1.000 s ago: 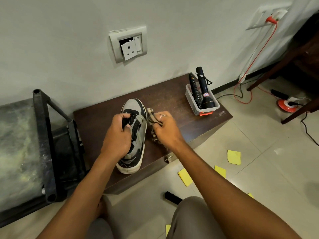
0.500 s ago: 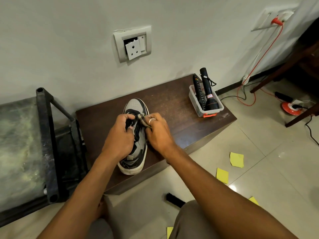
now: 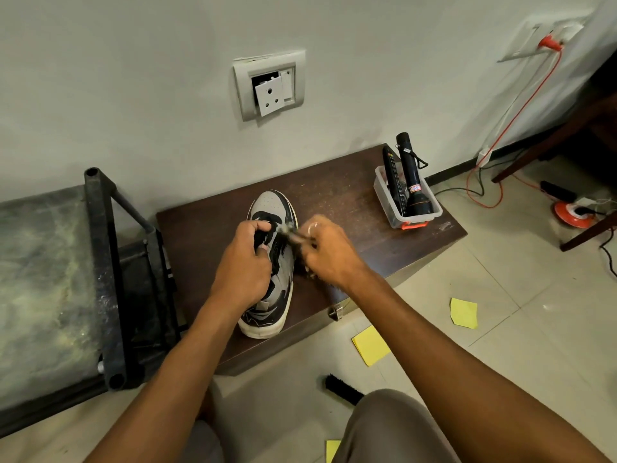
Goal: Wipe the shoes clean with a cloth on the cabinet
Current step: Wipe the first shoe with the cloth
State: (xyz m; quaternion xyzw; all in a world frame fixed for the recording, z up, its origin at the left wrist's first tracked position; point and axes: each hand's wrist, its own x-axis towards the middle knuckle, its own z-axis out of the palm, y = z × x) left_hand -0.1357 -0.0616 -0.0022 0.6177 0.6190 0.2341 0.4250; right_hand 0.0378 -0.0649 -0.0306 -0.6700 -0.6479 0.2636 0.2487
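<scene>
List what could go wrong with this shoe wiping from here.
1. The shoe lies with its heel near the cabinet front edge; a hard rub by the right hand with the cloth might push it off if the left hand loosens.
2. A wide stroke to the right might reach the tub holding the torch, which sits near the cabinet's corner.

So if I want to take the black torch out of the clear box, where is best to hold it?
Probably the slim barrel of the torch, taken from above. It leans with its wide head down in the clear box and the barrel rises free above the rim; the remote lies close on its left side.
</scene>
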